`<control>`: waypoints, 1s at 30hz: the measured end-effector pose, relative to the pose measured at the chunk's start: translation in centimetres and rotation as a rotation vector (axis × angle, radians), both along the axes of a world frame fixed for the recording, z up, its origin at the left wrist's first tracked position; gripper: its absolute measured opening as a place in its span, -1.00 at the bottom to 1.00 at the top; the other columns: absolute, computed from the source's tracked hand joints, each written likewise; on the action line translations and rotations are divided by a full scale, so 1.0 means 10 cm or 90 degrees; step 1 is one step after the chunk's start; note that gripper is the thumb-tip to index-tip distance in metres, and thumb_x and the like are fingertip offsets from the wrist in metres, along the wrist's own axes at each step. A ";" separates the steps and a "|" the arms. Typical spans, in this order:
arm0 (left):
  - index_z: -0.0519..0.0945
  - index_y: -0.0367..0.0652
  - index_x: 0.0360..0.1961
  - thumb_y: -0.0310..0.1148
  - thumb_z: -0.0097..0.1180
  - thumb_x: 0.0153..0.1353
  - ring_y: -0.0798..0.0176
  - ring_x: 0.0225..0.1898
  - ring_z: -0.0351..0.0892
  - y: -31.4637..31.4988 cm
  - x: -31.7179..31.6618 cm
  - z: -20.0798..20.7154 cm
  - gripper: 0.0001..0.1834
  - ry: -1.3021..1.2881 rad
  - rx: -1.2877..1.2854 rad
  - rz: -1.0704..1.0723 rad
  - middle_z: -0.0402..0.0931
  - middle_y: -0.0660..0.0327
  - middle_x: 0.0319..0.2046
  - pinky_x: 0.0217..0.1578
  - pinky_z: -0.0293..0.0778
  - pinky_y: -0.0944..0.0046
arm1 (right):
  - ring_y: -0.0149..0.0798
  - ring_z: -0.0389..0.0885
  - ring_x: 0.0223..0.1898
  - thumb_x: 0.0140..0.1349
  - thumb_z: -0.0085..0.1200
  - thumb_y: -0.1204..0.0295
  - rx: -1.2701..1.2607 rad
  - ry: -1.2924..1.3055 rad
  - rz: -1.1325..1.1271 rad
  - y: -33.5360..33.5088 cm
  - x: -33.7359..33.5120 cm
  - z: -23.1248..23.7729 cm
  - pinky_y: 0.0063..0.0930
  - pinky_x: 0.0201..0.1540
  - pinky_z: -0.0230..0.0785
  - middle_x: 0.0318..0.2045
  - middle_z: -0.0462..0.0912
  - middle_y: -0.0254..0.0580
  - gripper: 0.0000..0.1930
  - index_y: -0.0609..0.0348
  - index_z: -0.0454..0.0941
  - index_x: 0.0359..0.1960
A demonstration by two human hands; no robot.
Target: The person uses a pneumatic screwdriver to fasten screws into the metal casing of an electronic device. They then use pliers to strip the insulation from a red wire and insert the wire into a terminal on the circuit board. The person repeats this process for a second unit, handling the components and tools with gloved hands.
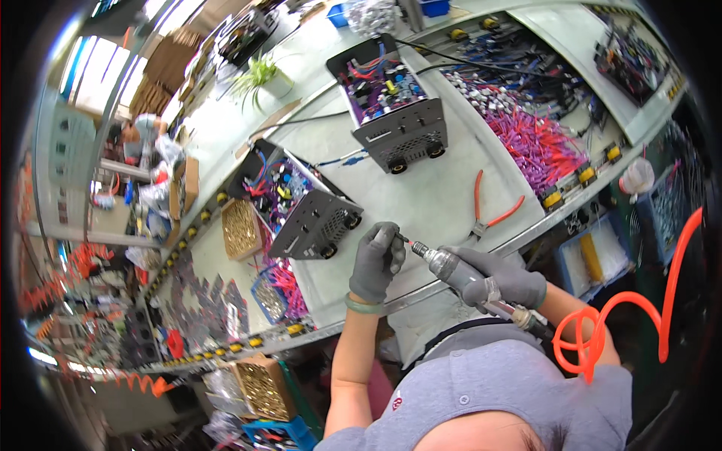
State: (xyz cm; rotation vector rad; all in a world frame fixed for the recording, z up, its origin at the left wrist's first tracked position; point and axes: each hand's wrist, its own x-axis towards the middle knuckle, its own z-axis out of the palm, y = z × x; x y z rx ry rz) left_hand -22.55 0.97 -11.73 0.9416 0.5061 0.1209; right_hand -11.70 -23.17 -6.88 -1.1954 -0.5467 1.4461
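My right hand [511, 278], in a grey glove, is wrapped round a silver air screwdriver [450, 267]. Its tip points left toward my left hand [374, 263], also gloved in grey, whose fingers are pinched by the tip. A small dark piece shows at those fingertips, too small to name. Beyond my left hand stands an open electronics unit [320, 222] with a dark end panel, round feet and wiring inside. A second similar unit [406, 135] stands farther back. Red-handled pliers [478, 201] lie on the table beyond the screwdriver.
An orange air hose [635, 298] loops at the right. Red and purple wire leads [530, 146] fill a recess at the far right. Left of the nearer unit are a box of brass-coloured parts [241, 229] and a blue tray [268, 297]. A potted plant [277, 84] stands at the back.
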 end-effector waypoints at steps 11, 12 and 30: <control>0.47 -0.22 -0.23 -0.20 0.01 0.39 0.43 -0.72 0.29 0.08 0.28 0.00 -0.74 -0.013 0.084 -0.091 0.42 0.27 -0.61 -0.73 0.18 0.47 | -0.29 0.57 -0.28 0.10 0.27 0.05 -0.008 -0.324 -0.009 0.00 0.10 0.01 -0.36 -0.16 0.47 -0.27 0.54 -0.14 -0.11 0.21 0.14 0.38; 0.47 -0.22 -0.23 -0.19 0.00 0.40 0.43 -0.73 0.27 0.10 0.30 -0.05 -0.73 -0.054 0.063 -0.068 0.41 0.28 -0.62 -0.74 0.16 0.47 | -0.28 0.58 -0.29 0.09 0.27 0.04 0.009 -0.147 -0.026 0.02 0.11 -0.01 -0.35 -0.16 0.47 -0.27 0.55 -0.13 -0.11 0.21 0.14 0.38; 0.49 -0.21 -0.30 -0.23 -0.02 0.41 0.43 -0.64 0.39 0.17 0.60 0.15 -0.75 0.014 0.069 -0.010 0.43 0.29 -0.58 -0.69 0.24 0.49 | -0.28 0.58 -0.30 0.11 0.23 0.01 0.044 -0.240 -0.110 0.25 0.13 -0.18 -0.38 -0.21 0.47 -0.25 0.56 -0.15 -0.17 0.19 0.23 0.34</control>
